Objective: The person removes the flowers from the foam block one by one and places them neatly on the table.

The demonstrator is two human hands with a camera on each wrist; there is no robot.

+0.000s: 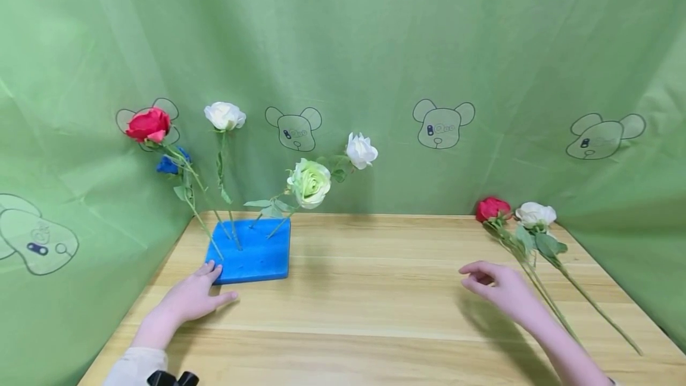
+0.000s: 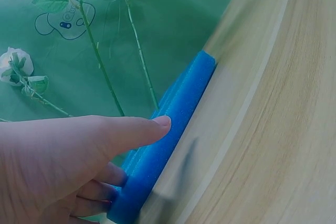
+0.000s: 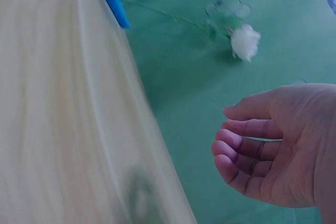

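A flat blue block (image 1: pixel 268 262) lies at the left of the table, with several artificial flowers standing in it. Among them are a red rose (image 1: pixel 149 124), a blue flower (image 1: pixel 168 164), a white rose (image 1: pixel 224 116), a pale green rose (image 1: pixel 310 184) and another white flower (image 1: pixel 361 151). My left hand (image 1: pixel 190 298) rests with its fingers at the block's near left corner, thumb stretched out to the side. Over the table at the right, my right hand (image 1: pixel 502 290) hangs loosely curled with nothing in it, left of two flower stems lying flat.
On the right side of the wooden table (image 1: pixel 375 302) lie a loose red rose (image 1: pixel 491 209) and a loose white rose (image 1: pixel 536 215), stems toward the near edge. A green curtain (image 1: pixel 370 34) printed with bear heads surrounds the table. A small black object (image 1: pixel 172 379) shows at the bottom.
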